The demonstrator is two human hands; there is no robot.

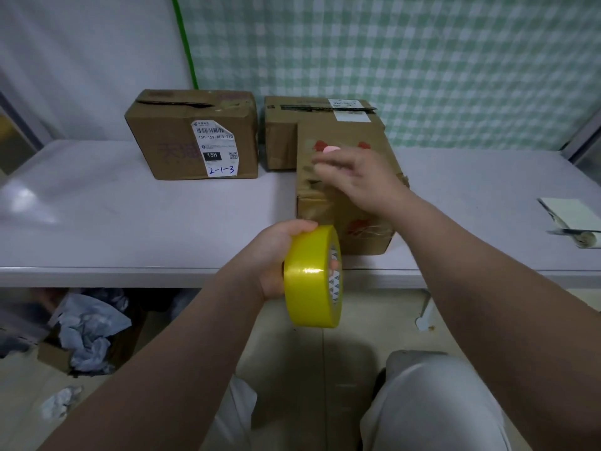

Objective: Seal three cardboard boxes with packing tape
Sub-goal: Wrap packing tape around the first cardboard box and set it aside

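Three brown cardboard boxes stand on the grey table (130, 222). One with a white label (192, 138) is at the back left, a second (281, 138) is behind the third. The nearest box (361, 219) stands at the table's front edge, with a shiny strip of tape down its left side. My left hand (276, 255) grips a yellow roll of packing tape (310, 278) just in front of and below that box. My right hand (354, 177) hovers over the near box's top, blurred, pinching a small pink object (331, 149) at its fingertips.
A pale notepad (569, 213) and a small roll with a dark pen-like thing (585, 238) lie at the table's right edge. Under the table on the left sits a box of crumpled paper (87, 327). My knees (432, 402) are below the table edge.
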